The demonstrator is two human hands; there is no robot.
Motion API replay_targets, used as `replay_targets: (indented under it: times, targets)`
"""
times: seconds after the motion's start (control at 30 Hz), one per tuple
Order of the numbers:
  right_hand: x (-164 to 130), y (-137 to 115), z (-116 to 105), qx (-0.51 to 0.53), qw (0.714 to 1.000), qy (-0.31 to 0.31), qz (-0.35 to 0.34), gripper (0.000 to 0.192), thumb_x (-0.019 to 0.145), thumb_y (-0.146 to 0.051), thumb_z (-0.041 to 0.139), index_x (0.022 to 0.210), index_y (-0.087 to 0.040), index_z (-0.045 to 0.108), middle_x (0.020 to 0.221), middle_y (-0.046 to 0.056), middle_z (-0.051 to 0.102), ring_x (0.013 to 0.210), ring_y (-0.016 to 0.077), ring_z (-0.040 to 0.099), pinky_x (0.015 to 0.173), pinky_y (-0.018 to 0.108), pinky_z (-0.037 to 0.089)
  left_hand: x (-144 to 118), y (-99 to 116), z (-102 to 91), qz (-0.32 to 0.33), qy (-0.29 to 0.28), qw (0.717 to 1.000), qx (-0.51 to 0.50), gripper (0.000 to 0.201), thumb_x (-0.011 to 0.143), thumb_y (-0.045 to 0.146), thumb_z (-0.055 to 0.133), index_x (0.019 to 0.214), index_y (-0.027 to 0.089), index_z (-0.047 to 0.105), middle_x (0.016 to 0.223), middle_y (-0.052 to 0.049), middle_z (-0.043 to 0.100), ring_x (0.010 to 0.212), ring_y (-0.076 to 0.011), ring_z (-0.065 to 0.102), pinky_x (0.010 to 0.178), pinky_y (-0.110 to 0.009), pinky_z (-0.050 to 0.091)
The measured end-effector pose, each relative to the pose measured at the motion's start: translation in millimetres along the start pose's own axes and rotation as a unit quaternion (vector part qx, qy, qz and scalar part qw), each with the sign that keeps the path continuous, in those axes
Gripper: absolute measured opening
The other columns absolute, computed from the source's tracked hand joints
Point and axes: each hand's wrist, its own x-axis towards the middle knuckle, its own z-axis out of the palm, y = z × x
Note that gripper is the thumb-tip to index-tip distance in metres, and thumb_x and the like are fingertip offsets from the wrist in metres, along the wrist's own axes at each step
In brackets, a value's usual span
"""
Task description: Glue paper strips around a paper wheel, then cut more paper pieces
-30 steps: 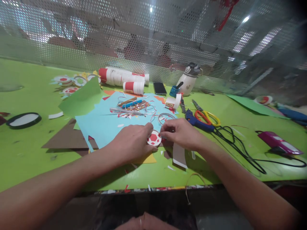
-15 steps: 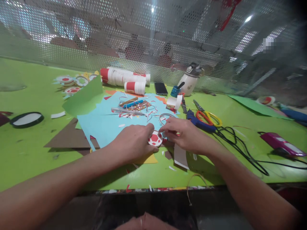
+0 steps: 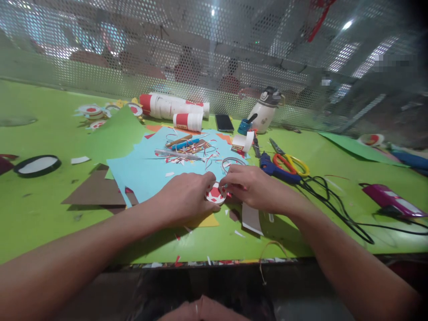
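Green tabletop (image 3: 40, 214) carries a light blue paper sheet (image 3: 143, 171) toward its near edge. There I have my left hand (image 3: 185, 196) and right hand (image 3: 256, 187) — fingers of both pinched on the red-and-white paper disc (image 3: 215, 194) between them.

left hand (image 3: 187, 196) and right hand (image 3: 254, 187) meeting, fingertips pinched
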Motion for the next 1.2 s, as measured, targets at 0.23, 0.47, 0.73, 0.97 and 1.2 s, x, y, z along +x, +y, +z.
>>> replay_targets:
  times: [0.23,0.47,0.73,0.97,1.2]
  targets:
    - [5,-6,-9,-0.039,0.998,-0.055,0.013,0.020,0.087,-0.008,0.051,0.087,-0.019,0.067,0.085,0.005,0.058,0.077,0.0167,0.056,0.066,0.027,0.036,-1,0,-2.3,-0.003,-0.004,1.000,0.001,0.031,0.078,0.047,0.057,0.094,0.021,0.055,0.081,-0.008,0.069,0.072,-0.0255,0.063,0.051,-0.029,0.029]
    - [14,-18,-18,-0.086,0.990,-0.109,0.002,0.007,0.079,-0.009,0.062,0.080,-0.016,0.063,0.080,0.005,0.060,0.069,0.0164,0.053,0.055,0.026,0.030,-1,1,-0.3,0.013,0.008,1.000,0.019,0.032,0.078,0.045,0.055,0.096,0.019,0.055,0.081,-0.008,0.070,0.071,-0.0272,0.064,0.049,-0.030,0.027]
    - [16,-19,-17,-0.075,0.990,-0.115,0.015,0.011,0.076,-0.006,0.062,0.080,-0.016,0.065,0.077,0.005,0.064,0.069,0.0172,0.057,0.054,0.025,0.032,-1,1,-1.9,0.009,0.003,1.000,0.018,0.031,0.078,0.045,0.055,0.096,0.019,0.055,0.082,-0.008,0.070,0.072,-0.0271,0.064,0.050,-0.030,0.029]
    - [14,-5,-3,-0.029,0.997,-0.060,0.024,0.017,0.077,-0.003,0.059,0.082,-0.017,0.067,0.080,0.004,0.067,0.074,0.0165,0.060,0.062,0.024,0.038,-2,0,-2.8,0.000,-0.010,1.000,0.012,0.034,0.078,0.047,0.055,0.096,0.020,0.056,0.083,-0.009,0.069,0.073,-0.0268,0.062,0.052,-0.030,0.031]
    - [6,-2,-5,0.015,0.998,0.039,0.046,0.011,0.081,-0.007,0.059,0.078,-0.014,0.067,0.071,0.002,0.065,0.064,0.0134,0.055,0.058,0.024,0.037,-1,0,-0.1,-0.011,-0.002,1.000,0.009,0.033,0.079,0.048,0.051,0.097,0.020,0.055,0.080,-0.008,0.068,0.069,-0.0247,0.061,0.050,-0.030,0.026]
